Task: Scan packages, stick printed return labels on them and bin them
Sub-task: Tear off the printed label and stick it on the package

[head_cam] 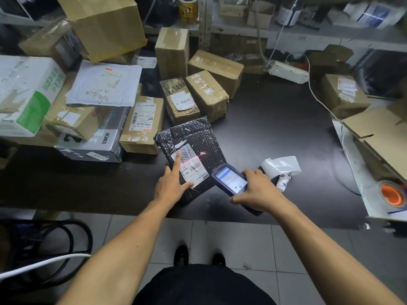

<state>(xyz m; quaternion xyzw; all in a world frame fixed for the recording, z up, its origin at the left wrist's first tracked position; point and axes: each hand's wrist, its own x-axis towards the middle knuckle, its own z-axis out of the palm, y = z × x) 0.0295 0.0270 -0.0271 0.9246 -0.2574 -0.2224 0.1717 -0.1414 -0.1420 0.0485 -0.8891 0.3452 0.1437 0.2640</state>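
I see the dark bench (275,119) crowded along its far and left sides: a tilted large carton (103,25) tops a stack at upper left, a white-and-green box (26,93) sits at far left, a white mailer (103,84) lies over brown boxes, and a silver box (94,142) rests beneath them. A cluster of taped cartons (207,80) stands just behind the task item. A white power strip (288,71) lies at the far edge, its cable running toward the right side, where an orange tape roll (392,194) sits on a white board. The black bubble mailer (189,137) lies flat near the bench's front edge, long axis running from near me toward the far left-centre, tilted slightly. Its label (189,166) faces up, crossed by a red scan line. My left hand (170,183) presses the mailer flat, index finger extended onto the label. My right hand (257,190) grips the scanner (231,179), screen up, nose aimed left at the label. A printed label strip (282,168) curls just right of the scanner.
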